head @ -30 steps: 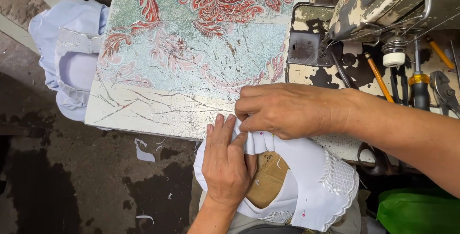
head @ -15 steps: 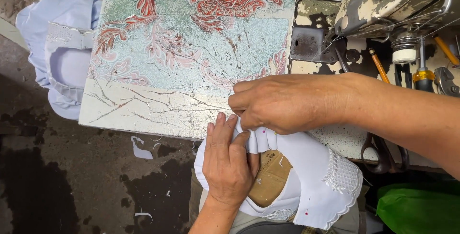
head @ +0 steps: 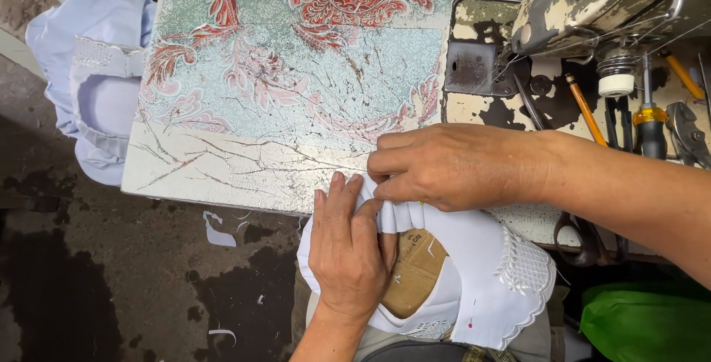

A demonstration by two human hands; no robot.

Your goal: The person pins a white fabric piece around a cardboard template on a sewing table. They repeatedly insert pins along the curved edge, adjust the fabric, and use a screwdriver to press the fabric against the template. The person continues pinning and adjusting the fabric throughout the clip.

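Observation:
A white fabric piece with a lace-trimmed edge lies over my lap at the table's front edge, with a tan stiff lining showing inside it. My left hand presses flat on the fabric's left side, fingers pointing up to the table edge. My right hand reaches in from the right and pinches a small fold of the white fabric at the table's edge. The two hands touch at the fold.
The worn table has a cracked floral covering. An old sewing machine stands at the back right, with pencils, a screwdriver, pliers and scissors beside it. Pale blue garments hang off the left edge. A green bag sits lower right.
Both hands stay on the white fabric; the right hand's fingers have shifted slightly along the fold. The view has drifted a little.

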